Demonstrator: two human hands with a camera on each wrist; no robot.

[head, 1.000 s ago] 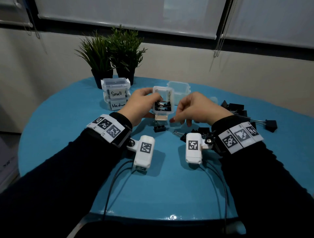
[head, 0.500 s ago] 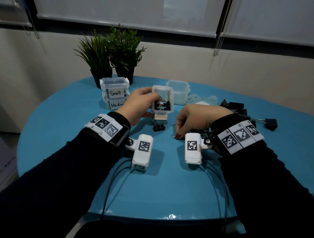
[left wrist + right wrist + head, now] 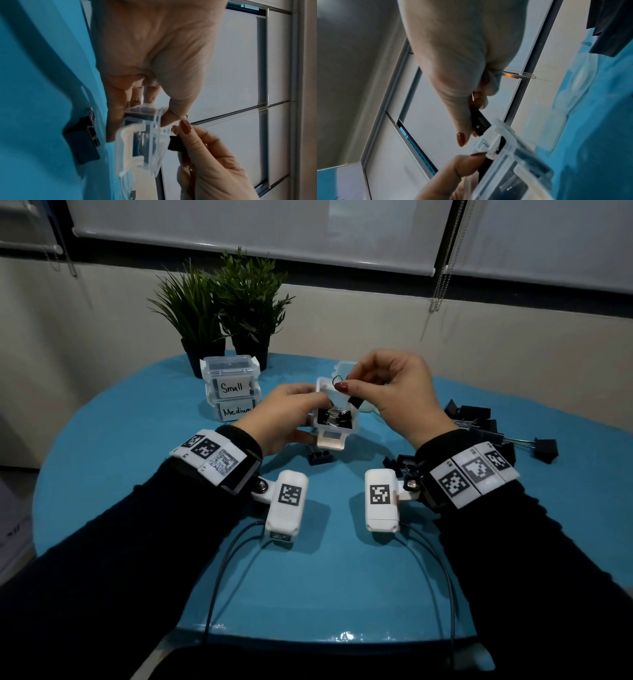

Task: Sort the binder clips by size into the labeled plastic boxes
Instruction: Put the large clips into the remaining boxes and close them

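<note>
Toward the far left of the blue table (image 3: 137, 474), two closed boxes (image 3: 230, 392) marked Small and Medium stand stacked in front of two potted plants (image 3: 226, 313). Near the middle the left hand (image 3: 284, 419) curls round a small open box (image 3: 337, 428) of clips, held tilted. Just above it the right hand (image 3: 394, 392) pinches a binder clip (image 3: 354, 402) by its wire handle; loose clips (image 3: 479, 422) lie toward the right edge
</note>
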